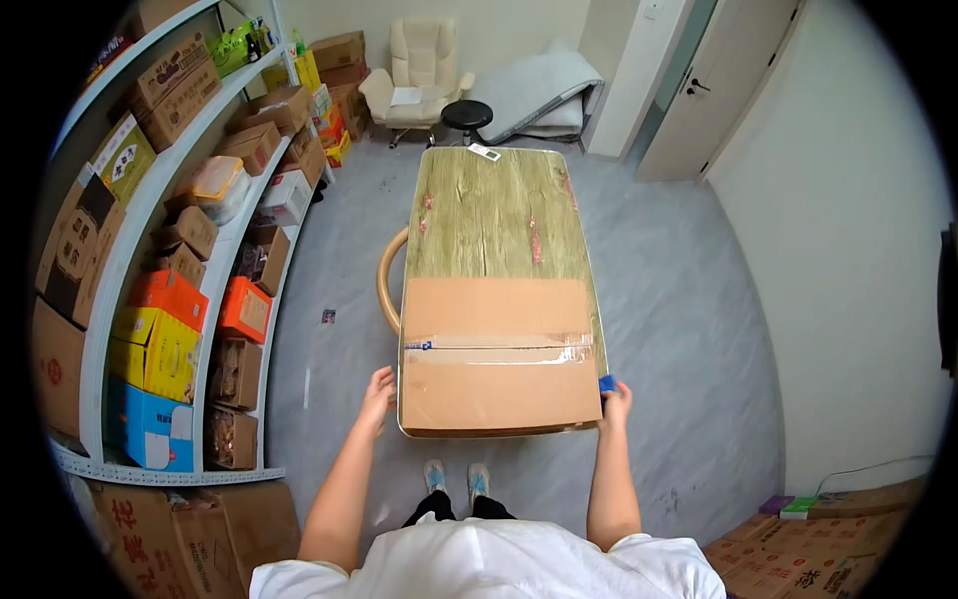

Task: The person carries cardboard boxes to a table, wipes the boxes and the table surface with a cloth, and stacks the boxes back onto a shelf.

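A large flat cardboard box (499,399) lies on the near end of a wood-patterned table (479,220). Clear tape runs across the seam on its top, with a small blue mark near the left end. My left hand (377,397) is beside the box's left side, fingers apart and nothing in them; whether it touches the box I cannot tell. At the box's right side, my right hand (617,401) is closed around a small blue object (607,383), mostly hidden by the fingers, its kind unclear.
A white phone-like item (484,153) lies at the table's far end. On the left stands a shelf (150,200) loaded with boxes. A curved-armed chair (389,280) touches the table's left side. Behind are a black stool (466,115) and a cream armchair (419,65). Flattened cartons (818,549) lie lower right.
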The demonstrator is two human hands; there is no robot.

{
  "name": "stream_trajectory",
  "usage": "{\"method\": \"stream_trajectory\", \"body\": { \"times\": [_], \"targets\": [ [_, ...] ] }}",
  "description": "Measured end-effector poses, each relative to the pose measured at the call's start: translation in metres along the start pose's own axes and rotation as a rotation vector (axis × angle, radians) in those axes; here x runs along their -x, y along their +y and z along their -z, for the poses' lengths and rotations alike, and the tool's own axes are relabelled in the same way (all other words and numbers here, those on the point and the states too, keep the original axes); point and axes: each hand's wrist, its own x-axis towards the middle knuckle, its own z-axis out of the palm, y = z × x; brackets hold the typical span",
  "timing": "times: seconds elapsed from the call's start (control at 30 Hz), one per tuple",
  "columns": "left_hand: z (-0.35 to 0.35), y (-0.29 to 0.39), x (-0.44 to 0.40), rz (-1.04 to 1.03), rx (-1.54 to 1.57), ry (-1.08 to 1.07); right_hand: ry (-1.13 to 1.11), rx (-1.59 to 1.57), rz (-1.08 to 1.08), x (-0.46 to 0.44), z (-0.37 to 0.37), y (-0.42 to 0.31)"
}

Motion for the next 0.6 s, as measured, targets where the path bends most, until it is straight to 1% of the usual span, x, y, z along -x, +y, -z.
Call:
{"method": "stream_trajectory", "body": {
  "times": [0.03, 0.07, 0.1, 0.13, 0.17, 0.2, 0.23, 0.27, 0.3, 0.33, 0.37, 0.4, 0.43, 0.47, 0.5, 0.53, 0.6],
  "targets": [
    [0.004, 0.014, 0.010, -0.057, -0.004, 0.106, 0.193, 0.020, 0.073, -0.002, -0.001, -0.012],
    [0.006, 0.027, 0.016, -0.071, 0.079, 0.093, 0.197, 0.014, 0.079, -0.002, -0.003, -0.020],
    [0.005, 0.034, 0.020, -0.077, 0.078, 0.082, 0.161, -0.067, 0.180, 0.006, -0.014, -0.048],
    [0.001, 0.038, 0.024, -0.238, -0.030, 0.062, 0.127, -0.145, 0.282, 0.019, -0.027, -0.082],
    [-0.004, 0.044, 0.031, -0.400, -0.138, 0.041, 0.045, -0.137, 0.376, 0.042, -0.052, -0.108],
    [-0.011, 0.057, 0.042, -0.409, -0.246, 0.023, -0.019, -0.140, 0.430, 0.051, -0.076, -0.121],
    [-0.020, 0.068, 0.054, -0.421, -0.247, 0.013, -0.069, -0.097, 0.465, 0.074, -0.106, -0.137],
    [-0.029, 0.077, 0.065, -0.606, -0.470, 0.015, -0.135, 0.016, 0.503, 0.101, -0.132, -0.154],
    [-0.034, 0.082, 0.071, -0.790, -0.694, 0.021, -0.210, 0.083, 0.591, 0.095, -0.149, -0.146],
    [-0.036, 0.082, 0.072, -0.804, -0.693, 0.014, -0.212, 0.242, 0.639, 0.096, -0.163, -0.140],
    [-0.038, 0.079, 0.073, -0.832, -0.782, -0.028, -0.183, 0.573, 0.937, 0.098, -0.170, -0.134],
    [-0.038, 0.076, 0.072, -0.861, -0.872, -0.070, -0.247, 0.837, 1.015, 0.086, -0.172, -0.120],
    [-0.038, 0.072, 0.069, -0.873, -0.870, -0.075, -0.311, 1.106, 1.082, 0.083, -0.175, -0.112],
    [-0.037, 0.066, 0.066, -0.850, -0.773, -0.125, -0.301, 1.105, 1.088, 0.081, -0.172, -0.103],
    [-0.036, 0.062, 0.064, -0.823, -0.679, -0.173, -0.230, 1.215, 1.079, 0.091, -0.173, -0.098],
    [-0.036, 0.059, 0.061, -0.845, -0.712, -0.169, -0.160, 1.324, 1.067, 0.097, -0.178, -0.095],
    [-0.035, 0.057, 0.058, -0.840, -0.693, -0.184, -0.193, 1.330, 1.044, 0.103, -0.190, -0.090]
  ]
}}
